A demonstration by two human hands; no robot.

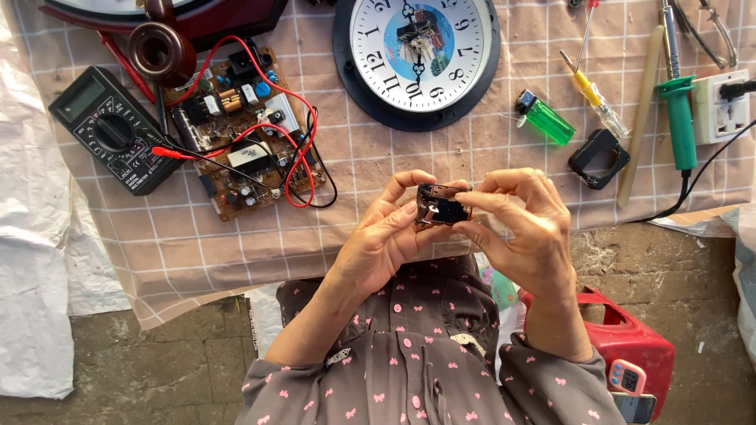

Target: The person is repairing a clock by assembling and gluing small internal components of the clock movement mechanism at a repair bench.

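1. Small black module (pixel 441 206): held up off the cloth, centre of scene, near the body, between both hands; clock lies just beyond it.
2. L hand (pixel 378 244): grasping module's left side, thumb and fingers closed on it.
3. R hand (pixel 528 228): grasping the right side, fingertips pinched over top and edge.
4. Step in hand, prob. close handling/inspection of module. Best done w/ grip on the outer edges only, light pressure, open face turned to the eyes, kept over the cloth (pixel 394 165) so any loose bit lands there. Likely fragile, so no squeezing of the middle.
5. Count, outward from module:
 - modules: 1
 - white-faced round clock (pixel 416 55), far centre: 1
 - 2nd clock w/ dark red frame (pixel 228 20), far left, only partly in view: 1
 - green lighter (pixel 547 118): 1
 - black square frame (pixel 598 157), right: 1
 - yellow screwdriver (pixel 592 98): 1
 - wooden stick (pixel 639 118): 1
 - green soldering iron (pixel 679 110): 1
 - white socket (pixel 720 106), far right: 1
 - circuit board (pixel 240 130) w/ red and black leads, left: 1
 - multimeter (pixel 110 130), far left: 1
 - brown ring (pixel 161 51): 1
 - red box (pixel 630 338), near right, on the floor: 1
6. Metal tool at far right corner: cut off by the frame, kind not clear.
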